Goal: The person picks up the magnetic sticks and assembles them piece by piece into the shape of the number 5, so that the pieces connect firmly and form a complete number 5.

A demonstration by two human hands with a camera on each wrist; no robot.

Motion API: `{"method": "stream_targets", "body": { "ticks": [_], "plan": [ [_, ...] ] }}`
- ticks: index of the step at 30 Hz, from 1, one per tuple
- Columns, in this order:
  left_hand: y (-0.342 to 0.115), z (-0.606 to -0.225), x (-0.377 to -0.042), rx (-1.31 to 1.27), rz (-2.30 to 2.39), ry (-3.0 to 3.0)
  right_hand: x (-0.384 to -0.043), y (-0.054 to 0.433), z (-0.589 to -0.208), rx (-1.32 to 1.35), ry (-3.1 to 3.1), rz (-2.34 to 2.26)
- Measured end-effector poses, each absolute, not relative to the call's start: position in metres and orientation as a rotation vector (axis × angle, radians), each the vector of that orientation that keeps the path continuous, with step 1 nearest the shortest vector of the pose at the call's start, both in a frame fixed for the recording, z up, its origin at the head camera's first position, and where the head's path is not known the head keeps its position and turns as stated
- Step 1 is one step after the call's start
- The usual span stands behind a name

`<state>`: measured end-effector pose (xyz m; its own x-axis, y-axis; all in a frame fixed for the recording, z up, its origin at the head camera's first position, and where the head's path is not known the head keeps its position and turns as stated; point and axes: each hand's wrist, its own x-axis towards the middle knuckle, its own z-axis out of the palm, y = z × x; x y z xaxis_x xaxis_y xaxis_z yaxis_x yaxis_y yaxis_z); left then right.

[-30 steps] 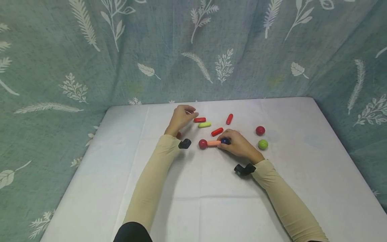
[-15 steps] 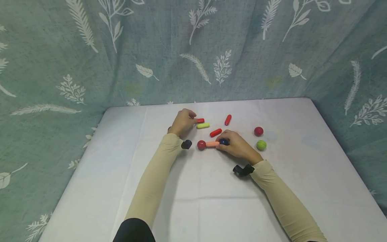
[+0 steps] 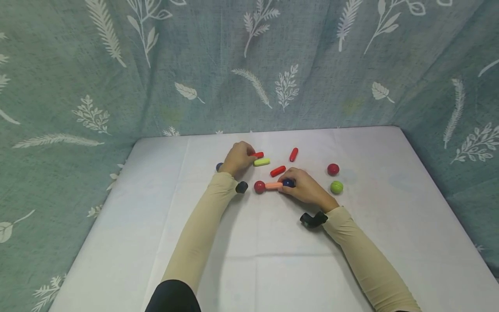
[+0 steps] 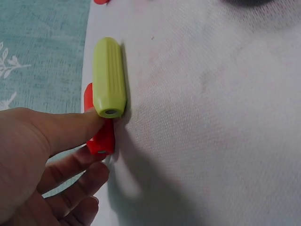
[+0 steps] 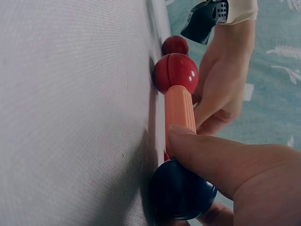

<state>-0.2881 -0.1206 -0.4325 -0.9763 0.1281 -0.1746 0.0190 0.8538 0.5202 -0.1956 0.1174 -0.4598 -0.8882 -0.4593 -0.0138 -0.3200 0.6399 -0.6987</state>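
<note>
1. On the far part of the desk (image 3: pixel 249 264), the left hand (image 3: pixel 238 158), nearly closed, pinches a red rod (image 4: pixel 104 139), just beside a yellow-green rod (image 3: pixel 262 162).
2. Nearer and to the right, the right hand (image 3: pixel 306 185) curls around a blue ball (image 3: pixel 289 182), thumb on an orange rod (image 3: pixel 273 186).
3. The orange rod's left end meets a red ball (image 3: pixel 259 187).
4. A green ball (image 3: pixel 337 187) lies farther right.

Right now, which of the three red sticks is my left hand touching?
The leftmost red stick, beside the yellow-green stick. Your left hand touches it; the middle red stick and rightmost one lie untouched.
</note>
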Motion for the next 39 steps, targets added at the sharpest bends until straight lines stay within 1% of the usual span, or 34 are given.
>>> {"method": "stream_targets", "body": {
  "ticks": [10, 19, 28, 39],
  "plan": [
    [-0.128, -0.43, -0.283, 0.141, 0.829, 2.795, -0.195, 0.12, -0.463, -0.63, 2.673, -1.075],
    [-0.135, -0.408, -0.267, 0.08, 0.964, 2.735, -0.195, 0.121, -0.464, -0.636, 2.666, -1.108],
    [-0.14, -0.387, -0.245, -0.009, 0.992, 2.685, -0.196, 0.121, -0.461, -0.645, 2.675, -1.12],
    [-0.155, -0.391, -0.219, -0.053, 1.118, 2.619, -0.197, 0.118, -0.463, -0.648, 2.666, -1.13]
  ]
}}
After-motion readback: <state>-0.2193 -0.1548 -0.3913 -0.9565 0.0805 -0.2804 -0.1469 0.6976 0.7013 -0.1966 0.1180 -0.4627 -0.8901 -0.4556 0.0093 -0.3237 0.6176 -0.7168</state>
